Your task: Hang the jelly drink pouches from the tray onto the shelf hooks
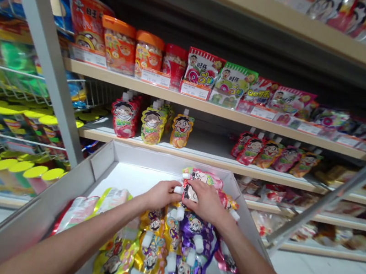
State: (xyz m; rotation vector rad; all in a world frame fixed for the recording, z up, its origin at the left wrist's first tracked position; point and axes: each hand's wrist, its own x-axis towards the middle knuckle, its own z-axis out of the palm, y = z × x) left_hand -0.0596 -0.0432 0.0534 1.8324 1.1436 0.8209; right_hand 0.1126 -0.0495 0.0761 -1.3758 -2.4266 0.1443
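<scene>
Both grips are narrow and meet at one red pouch (191, 195): the left hand (159, 194) has its fingertips around the white cap (178, 190), while the right hand (206, 201) covers the body from above, thumb on the near side and fingers on the far side. How firmly either one presses cannot be told. That pouch lies among others in a white-walled bin (165, 158), toward the far right corner. Just beyond the grips is a pink pouch (202, 176); purple pouches (186, 272) and gold pouches (151, 254) lie on the near side of them, with a yellow pouch (112, 262) nearer and to the left. Past the bin wall, more pouches stand upright on a shelf (216, 148). The likeliest trouble is the body sliding from under the right hand, since the foil looks slick and soft; the left hand would then bear it by the cap alone, and it could swing or drop. Lifting might also drag the crowded neighbours, as their caps and edges sit so close. The red pouch lies roughly flat, cap pointing left toward the left fingertips, its long axis running roughly side to side across the bin, base hidden beneath the right palm.
</scene>
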